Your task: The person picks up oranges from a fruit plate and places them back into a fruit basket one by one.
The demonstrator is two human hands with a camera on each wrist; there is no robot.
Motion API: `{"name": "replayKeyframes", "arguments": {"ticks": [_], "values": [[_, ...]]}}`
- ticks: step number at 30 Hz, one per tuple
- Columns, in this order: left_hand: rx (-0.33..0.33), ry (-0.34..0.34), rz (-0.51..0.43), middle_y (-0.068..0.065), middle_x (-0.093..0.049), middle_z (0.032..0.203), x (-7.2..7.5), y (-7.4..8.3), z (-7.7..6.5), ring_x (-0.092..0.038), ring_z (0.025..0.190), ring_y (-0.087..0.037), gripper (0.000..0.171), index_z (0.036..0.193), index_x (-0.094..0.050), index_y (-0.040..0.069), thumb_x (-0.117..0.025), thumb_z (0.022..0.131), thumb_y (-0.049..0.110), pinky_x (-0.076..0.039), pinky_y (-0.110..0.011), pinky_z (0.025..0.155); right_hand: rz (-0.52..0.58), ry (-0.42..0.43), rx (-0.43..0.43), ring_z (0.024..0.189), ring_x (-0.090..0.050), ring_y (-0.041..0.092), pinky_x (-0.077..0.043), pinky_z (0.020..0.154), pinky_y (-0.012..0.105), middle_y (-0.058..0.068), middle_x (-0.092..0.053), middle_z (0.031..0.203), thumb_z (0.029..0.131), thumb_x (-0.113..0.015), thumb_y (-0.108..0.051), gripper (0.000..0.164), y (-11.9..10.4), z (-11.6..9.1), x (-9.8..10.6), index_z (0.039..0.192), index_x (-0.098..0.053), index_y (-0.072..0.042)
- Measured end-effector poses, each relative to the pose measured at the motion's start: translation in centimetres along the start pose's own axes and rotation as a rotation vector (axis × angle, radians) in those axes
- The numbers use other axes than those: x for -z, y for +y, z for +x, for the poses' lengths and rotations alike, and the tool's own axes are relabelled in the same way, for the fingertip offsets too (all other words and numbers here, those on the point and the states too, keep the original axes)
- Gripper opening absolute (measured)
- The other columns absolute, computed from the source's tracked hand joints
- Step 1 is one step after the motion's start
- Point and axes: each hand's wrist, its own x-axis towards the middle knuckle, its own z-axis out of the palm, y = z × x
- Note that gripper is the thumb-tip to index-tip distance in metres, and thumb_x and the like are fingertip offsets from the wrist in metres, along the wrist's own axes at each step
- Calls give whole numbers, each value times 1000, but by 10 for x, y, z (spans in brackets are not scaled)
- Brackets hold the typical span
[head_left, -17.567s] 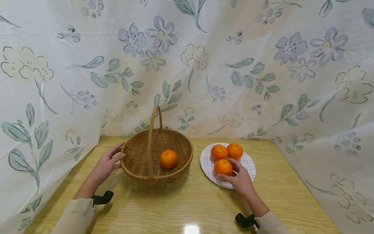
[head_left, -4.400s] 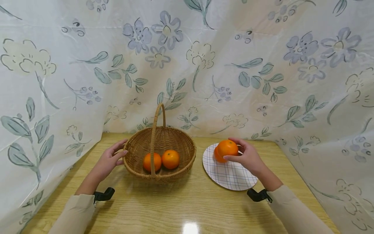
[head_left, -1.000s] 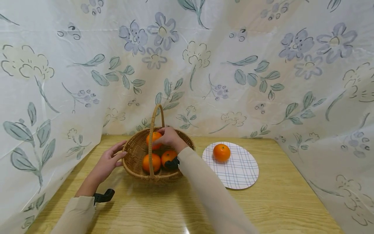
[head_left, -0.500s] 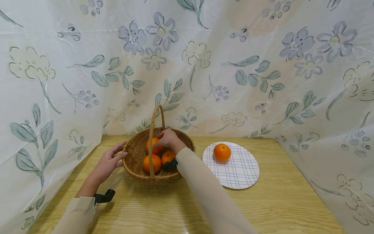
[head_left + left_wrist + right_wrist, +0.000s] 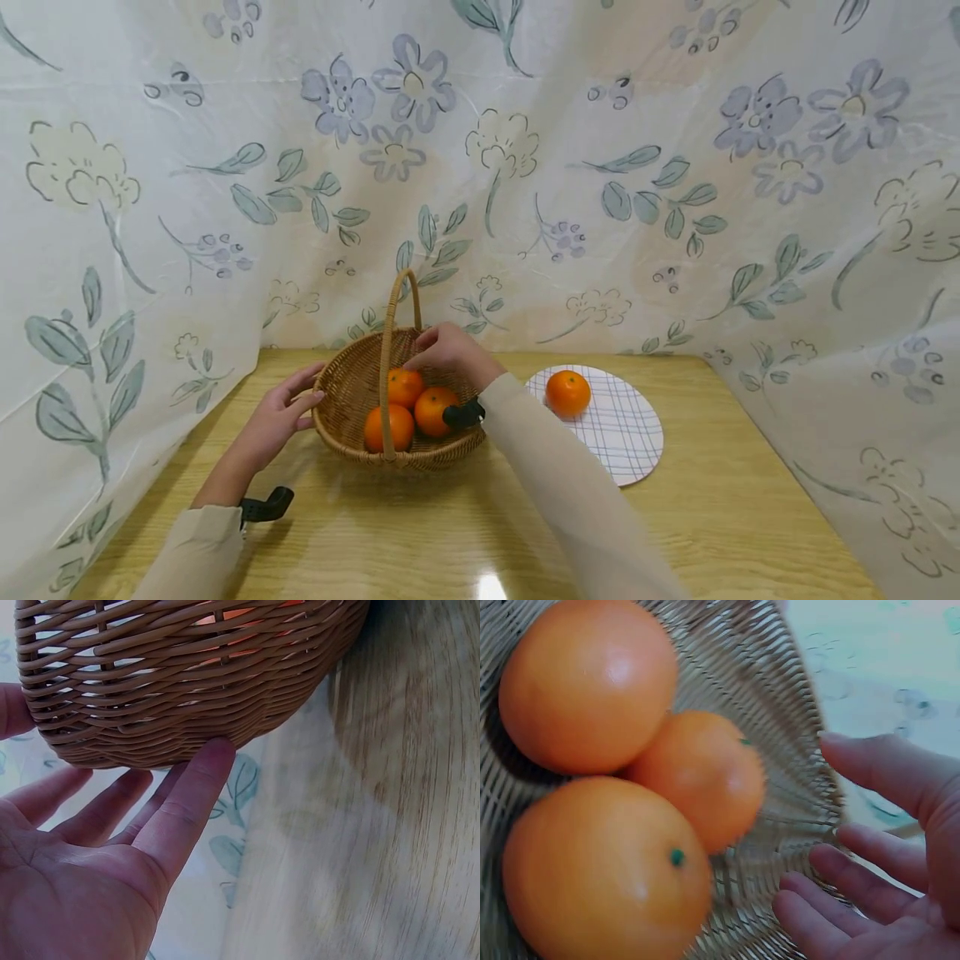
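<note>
A wicker basket (image 5: 348, 433) with an arched handle stands on the table, with three oranges (image 5: 388, 428) grouped inside it. At its left side, my left hand (image 5: 279, 417) touches the rim and outer wall. In the left wrist view, the nearly straight fingers (image 5: 187, 802) rest their tips against the weave. My right hand (image 5: 457, 354) is over the basket's back right part, just right of the rear orange (image 5: 405, 387). The right wrist view shows its fingers (image 5: 855, 885) loosely spread, apart from the oranges and holding nothing.
A further orange (image 5: 567, 393) sits on a round checked plate (image 5: 622, 433) to the right, partly behind the right sleeve (image 5: 570, 500). A floral cloth (image 5: 480, 167) hangs behind and along both sides of the wooden table (image 5: 375, 533).
The basket has gone from one orange to three, and the plate from three to one. In the last half second, my right hand has let go of the rear orange and drawn back rightward.
</note>
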Motion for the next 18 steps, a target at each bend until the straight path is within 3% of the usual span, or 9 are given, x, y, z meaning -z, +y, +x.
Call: {"name": "replayKeyframes", "arguments": {"ticks": [7,13,18], "values": [[-1,0,2,-27,-28,163,0,0,1,-41,141,-47,65,164,-24,11,-50,109,34,-60,-30,91,37,8,91,124,-61,28,-52,105,43,11,-65,137,86,-84,-33,58,7,-24,28,135,-66,-7],[3,8,8,-27,-29,162,0,1,0,-44,139,-43,64,164,-25,11,-50,109,33,-60,-30,91,222,29,123,128,-63,29,-55,104,42,15,-63,142,87,-83,-25,53,22,-44,43,136,-66,-11],[2,6,9,-28,-29,162,-1,1,0,-43,139,-45,64,164,-24,10,-50,109,33,-60,-31,91,325,100,147,132,-60,31,-53,107,43,12,-66,139,87,-84,-22,52,40,-58,52,134,-66,-11]]}}
